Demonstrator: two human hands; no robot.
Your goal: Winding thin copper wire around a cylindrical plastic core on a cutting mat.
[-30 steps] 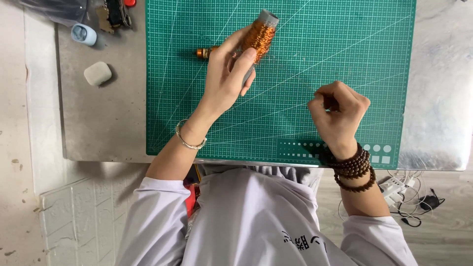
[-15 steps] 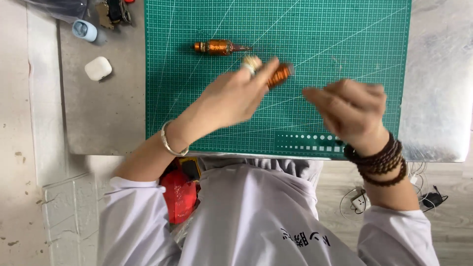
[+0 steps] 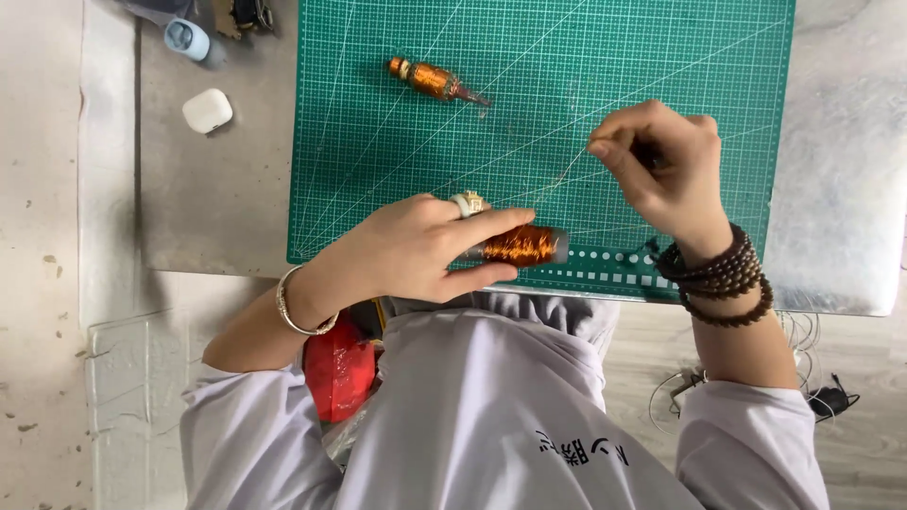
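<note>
My left hand (image 3: pixel 416 250) grips a spool of copper wire (image 3: pixel 521 246) near the front edge of the green cutting mat (image 3: pixel 567 57); the spool lies sideways in my fingers. My right hand (image 3: pixel 661 165) is pinched shut over the mat to the right, holding the thin wire end that runs back towards the spool. A second small copper-wound part (image 3: pixel 433 79) lies alone on the mat at the upper left, away from both hands.
The mat sits on a grey table (image 3: pixel 227 189). A white earbud case (image 3: pixel 207 110) and a pale blue object (image 3: pixel 186 38) lie at the far left. Cables (image 3: pixel 822 397) hang below the table's right edge. A red object (image 3: pixel 340 368) rests by my lap.
My left hand carried the spool from the mat's far side down to its front edge. My right hand rose and moved right, drawing wire out. The small wound part now lies uncovered.
</note>
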